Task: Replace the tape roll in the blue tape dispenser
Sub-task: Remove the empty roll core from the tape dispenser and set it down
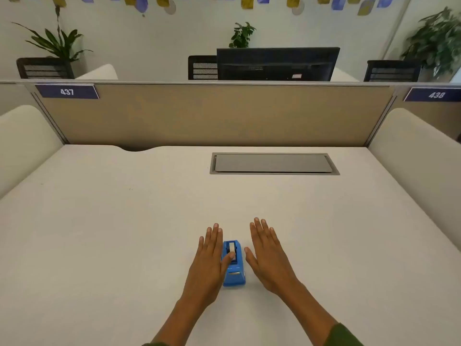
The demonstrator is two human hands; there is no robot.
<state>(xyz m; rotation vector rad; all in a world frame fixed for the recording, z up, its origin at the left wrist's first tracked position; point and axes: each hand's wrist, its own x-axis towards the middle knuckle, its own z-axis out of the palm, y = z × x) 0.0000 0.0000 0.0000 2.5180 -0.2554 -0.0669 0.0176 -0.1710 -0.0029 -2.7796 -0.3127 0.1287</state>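
Observation:
A small blue tape dispenser point(234, 270) stands on the white desk point(124, 233), near the front middle, with a white tape roll point(232, 246) showing in its top slot. My left hand point(208, 260) lies flat just left of it, fingers stretched out, and its thumb rests on the dispenser's top by the roll. My right hand point(268, 255) lies flat and open on the desk just right of the dispenser, a small gap apart from it. Neither hand holds anything.
A grey cable hatch point(274, 163) is set into the desk at the back. A beige partition point(217, 116) closes the far edge, with white side panels point(22, 136) left and right. A monitor point(277, 63) stands beyond the partition.

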